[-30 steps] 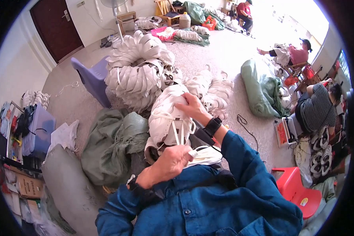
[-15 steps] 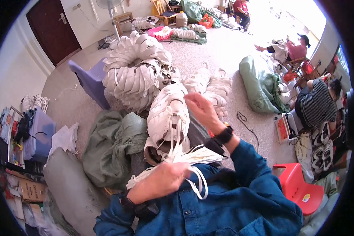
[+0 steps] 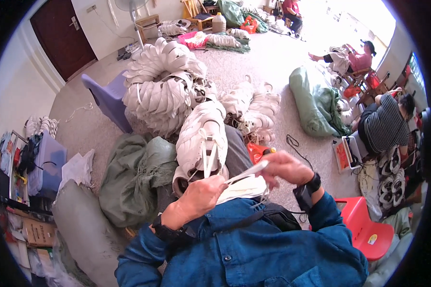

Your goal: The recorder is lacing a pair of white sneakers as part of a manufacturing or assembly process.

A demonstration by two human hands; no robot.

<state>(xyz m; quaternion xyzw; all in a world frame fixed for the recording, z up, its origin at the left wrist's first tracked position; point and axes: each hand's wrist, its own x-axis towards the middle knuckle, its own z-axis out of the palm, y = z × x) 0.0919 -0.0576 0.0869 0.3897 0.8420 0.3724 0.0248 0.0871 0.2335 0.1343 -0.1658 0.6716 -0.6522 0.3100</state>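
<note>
A: Hands, quick.

B: Left hand (image 3: 198,197) balled tight, gripping the white laces (image 3: 211,162) that drop from the front upper. Right hand (image 3: 287,168) half curled, fingertips pinching a white strip (image 3: 246,172). Same lace? Can't tell from here.

A: Upper's where?

B: White upper (image 3: 191,155), near end of a nested stack (image 3: 203,117), over the lap at 12 o'clock, just beyond the left hand. Lace bundle (image 3: 242,189) on the lap, just under the strip.

A: What could go wrong?

B: Strip could slip: looks like a pinch near its end only. Hard pull toward 6 might drag the upper out of line or leave the lace ends uneven. That bundle's loose and close, so a stray lace could snag.

A: Pointing?

B: Upper's collar faces about 6, laced front up; toe presumably toward 12, but the nesting hides it. Stack's long axis runs 6 to 12, leaning slightly to 1. Strip runs 8 to 2, between the hands.
</note>
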